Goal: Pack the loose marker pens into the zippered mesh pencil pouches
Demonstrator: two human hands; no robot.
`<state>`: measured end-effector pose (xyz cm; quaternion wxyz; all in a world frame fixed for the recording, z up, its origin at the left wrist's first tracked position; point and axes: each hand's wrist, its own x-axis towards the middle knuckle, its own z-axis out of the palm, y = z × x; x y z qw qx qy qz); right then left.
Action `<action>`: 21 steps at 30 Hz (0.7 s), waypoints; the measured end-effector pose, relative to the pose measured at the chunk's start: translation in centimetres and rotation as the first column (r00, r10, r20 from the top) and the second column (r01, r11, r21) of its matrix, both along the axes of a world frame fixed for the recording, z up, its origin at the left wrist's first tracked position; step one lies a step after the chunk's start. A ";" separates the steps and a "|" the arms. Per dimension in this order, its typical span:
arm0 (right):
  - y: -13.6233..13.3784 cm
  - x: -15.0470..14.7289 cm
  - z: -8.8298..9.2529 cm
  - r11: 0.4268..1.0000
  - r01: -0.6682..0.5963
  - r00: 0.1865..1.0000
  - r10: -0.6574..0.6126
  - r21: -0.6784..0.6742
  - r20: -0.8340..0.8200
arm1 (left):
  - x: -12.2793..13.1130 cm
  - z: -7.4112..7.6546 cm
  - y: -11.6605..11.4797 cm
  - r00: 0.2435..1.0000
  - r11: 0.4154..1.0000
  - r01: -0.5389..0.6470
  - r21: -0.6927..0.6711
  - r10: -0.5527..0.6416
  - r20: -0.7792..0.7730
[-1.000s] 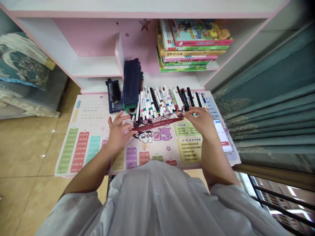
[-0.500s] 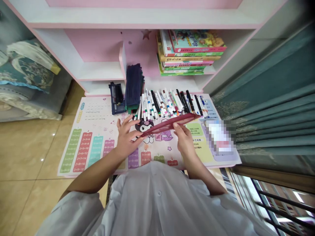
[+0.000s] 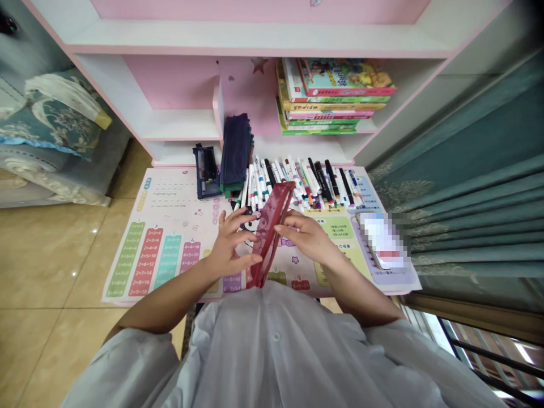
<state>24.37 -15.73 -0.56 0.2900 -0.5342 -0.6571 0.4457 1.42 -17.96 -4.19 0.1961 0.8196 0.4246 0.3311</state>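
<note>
A dark red mesh zip pouch [image 3: 272, 232] stands tilted lengthwise in front of my chest, its lower end close to my shirt. My right hand [image 3: 308, 235] pinches the pouch's right-hand edge between thumb and fingers. On the other side is my left hand [image 3: 232, 243], fingers spread apart, the thumb tip at the pouch's side; I cannot tell if it presses on the mesh. Beyond the pouch lies a row of markers [image 3: 317, 181] with white and black barrels. To their left are a stack of dark blue mesh pouches [image 3: 235, 150] and one small dark pouch [image 3: 207, 170] with something inside.
The desk [image 3: 170, 195] has a printed cover with times tables. A phone [image 3: 382, 241], partly blurred out, lies at the right. Several books [image 3: 335, 107] are stacked on the shelf behind. A teal curtain [image 3: 467, 170] hangs along the right side.
The red pouch has turned from lying crosswise to pointing away from me. My left hand has come off its left end, and my right hand has shifted slightly left along with it.
</note>
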 end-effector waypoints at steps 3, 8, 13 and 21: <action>-0.1 -1.9 0.3 0.990 -0.135 0.985 0.138 -0.039 0.107 | 0.4 0.0 -0.1 0.993 0.993 -0.115 -0.003 0.115 -0.023; 0.4 -3.2 -0.1 0.949 -0.310 0.926 0.314 -0.053 0.208 | 0.8 -0.2 0.0 0.982 0.981 -0.180 -0.072 0.174 -0.076; 1.9 -2.6 0.0 0.886 -0.438 0.849 0.464 -0.153 0.252 | 0.5 -0.1 0.2 0.982 0.974 -0.176 -0.140 0.165 -0.089; 3.1 -1.8 -0.6 0.940 -0.314 0.843 0.339 -0.131 0.418 | 0.4 -0.3 0.7 0.959 0.937 -0.279 -0.210 0.263 -0.101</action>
